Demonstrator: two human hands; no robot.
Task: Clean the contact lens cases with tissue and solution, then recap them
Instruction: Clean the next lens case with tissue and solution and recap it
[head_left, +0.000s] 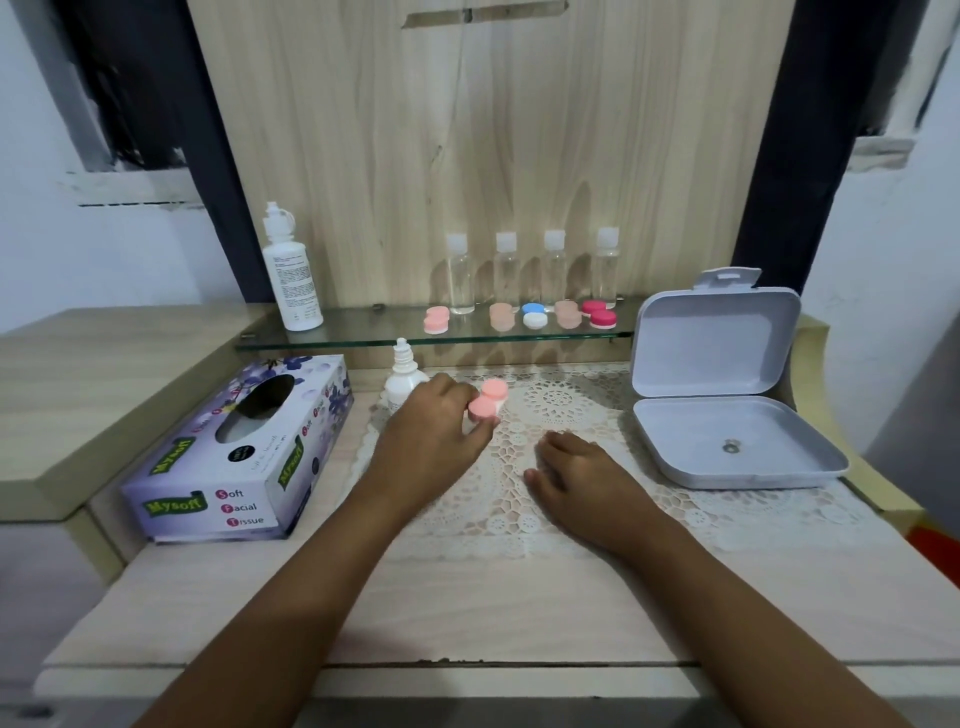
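Observation:
My left hand (434, 426) pinches a pink contact lens case (487, 399) with both caps on, just above the lace mat (566, 467). My right hand (582, 478) lies flat on the mat, palm down, fingers slightly spread, holding nothing. A small white solution bottle (402, 376) stands just behind my left hand. The purple tissue box (244, 447) sits at the left. Several more lens cases rest on the glass shelf (363, 330): pink (436, 318), peach (501, 316), blue and white (534, 314), peach (568, 313), red (600, 313).
A tall white solution bottle (291, 270) stands at the shelf's left end. Several clear small bottles (553, 270) line the back of the shelf. An open grey plastic box (727, 395) sits at the right, with a small metal piece inside.

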